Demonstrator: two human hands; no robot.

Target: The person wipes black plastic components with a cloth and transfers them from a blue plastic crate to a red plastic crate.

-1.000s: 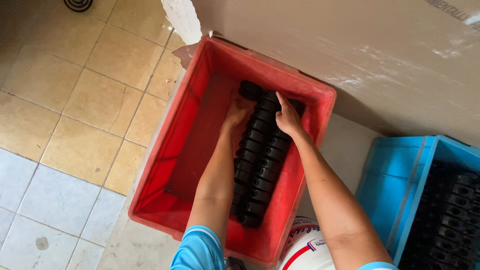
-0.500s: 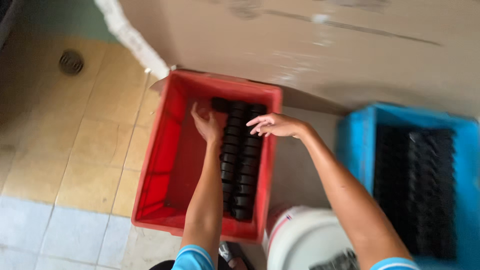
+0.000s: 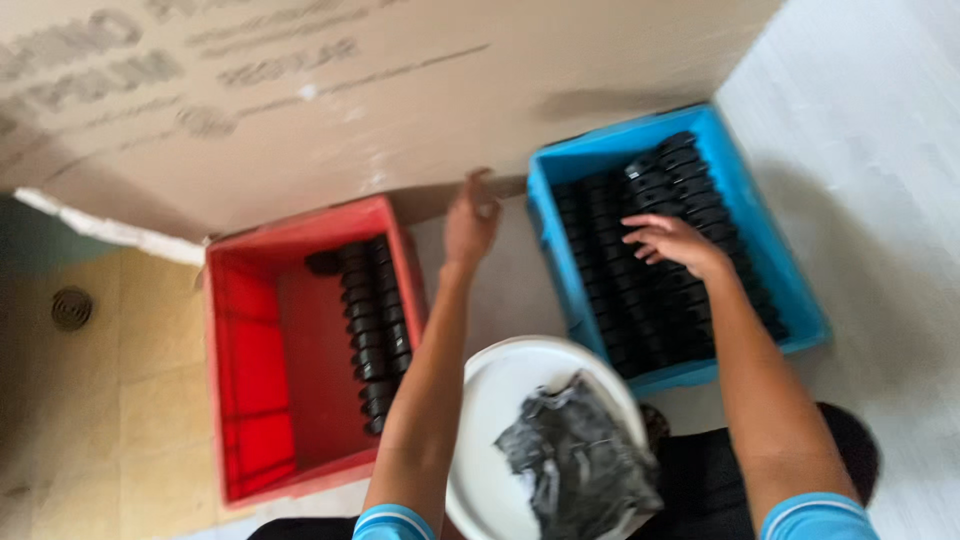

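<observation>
Below, a floor of pale yellow tiles [image 3: 90, 420] is seen at the left, with a round drain [image 3: 71, 308] set into it, and a lighter surface at the right. A large sheet of brown cardboard [image 3: 380, 90] is spread across the top of the view. A red crate [image 3: 260, 390] and a blue crate [image 3: 770, 270] are set side by side on the floor, each loaded with rows of black ring-shaped parts [image 3: 372, 320]. A white bucket [image 3: 500, 400] holding a crumpled dark bag [image 3: 575, 465] is placed between the arms.

Half a second earlier both hands were held over the red crate; since then the right hand [image 3: 675, 243] has been moved across to the blue crate, and the view has been swung rightward.

The left hand [image 3: 470, 220] is raised between the two crates, fingers loosely curled, nothing held. The right hand is laid palm-down, fingers spread, on the black parts in the blue crate [image 3: 660, 300]; whether one is gripped cannot be told.
</observation>
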